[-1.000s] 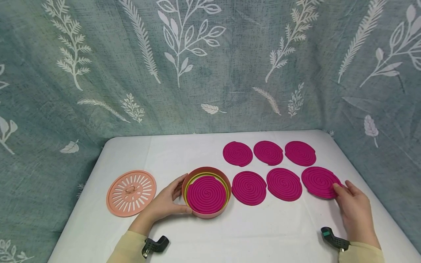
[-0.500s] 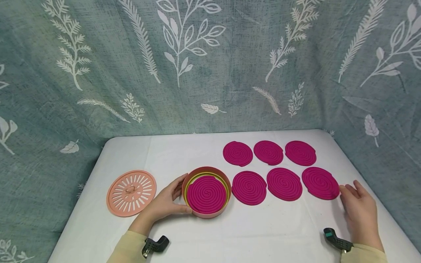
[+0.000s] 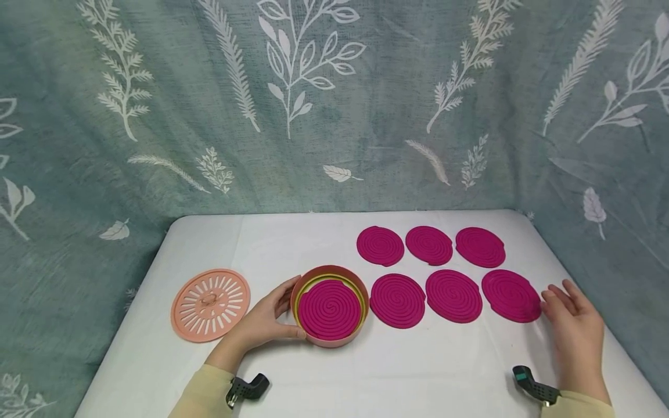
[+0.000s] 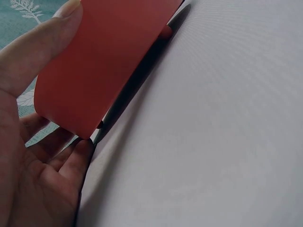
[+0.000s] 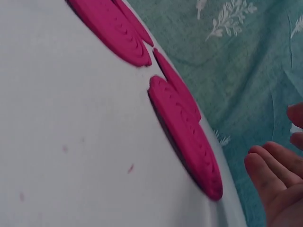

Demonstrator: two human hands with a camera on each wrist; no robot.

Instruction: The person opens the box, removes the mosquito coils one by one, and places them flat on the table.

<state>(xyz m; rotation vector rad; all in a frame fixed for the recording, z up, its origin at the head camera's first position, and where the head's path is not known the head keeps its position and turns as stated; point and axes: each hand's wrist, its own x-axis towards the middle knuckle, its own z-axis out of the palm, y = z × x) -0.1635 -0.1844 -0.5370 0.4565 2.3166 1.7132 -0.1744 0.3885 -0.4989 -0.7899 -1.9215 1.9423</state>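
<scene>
My left hand (image 3: 266, 319) grips the left side of a round salmon-pink mosquito coil box (image 3: 334, 343), fingers behind it and thumb at the front. A magenta mosquito coil (image 3: 330, 310) lies inside, within a yellow inner ring. In the left wrist view, the box's red outer wall (image 4: 102, 56) shows between thumb and fingers, with small feet underneath. My right hand (image 3: 577, 331) is at the right, its fingers loosely bent and holding nothing. Its fingertips are just beside the front row's rightmost mosquito coil (image 3: 511, 296), which lies flat on the table.
Several more magenta coils lie in two rows right of the box, such as a front one (image 3: 453, 296) and a back one (image 3: 380, 246). A slotted salmon-pink lid (image 3: 211, 305) lies left of my left hand. Patterned green cloth (image 3: 366, 174) hangs behind the white table (image 3: 418, 371).
My right hand has let go of the rightmost front coil, which now lies flat, and has drawn slightly right. My left hand and the box stay in place; the head view has shifted slightly.
</scene>
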